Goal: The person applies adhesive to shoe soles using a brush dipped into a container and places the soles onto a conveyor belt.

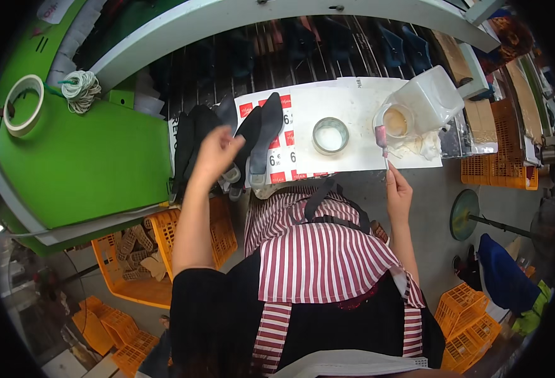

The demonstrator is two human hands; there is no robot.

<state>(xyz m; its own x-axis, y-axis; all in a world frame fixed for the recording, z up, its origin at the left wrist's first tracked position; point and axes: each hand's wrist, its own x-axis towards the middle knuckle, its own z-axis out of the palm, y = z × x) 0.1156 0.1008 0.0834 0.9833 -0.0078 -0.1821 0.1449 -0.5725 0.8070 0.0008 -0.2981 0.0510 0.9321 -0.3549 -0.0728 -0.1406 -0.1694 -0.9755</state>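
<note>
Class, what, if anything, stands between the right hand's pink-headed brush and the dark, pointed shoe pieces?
A round, clear glass jar stands on the white paper sheet, between the pink-headed brush in the right hand's grip and the dark, pointed shoe pieces.

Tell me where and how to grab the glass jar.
Grip the jar by its outer wall, probably from your side: it stands upright near your edge of the white sheet, with a round wall to wrap and an open top.
</note>
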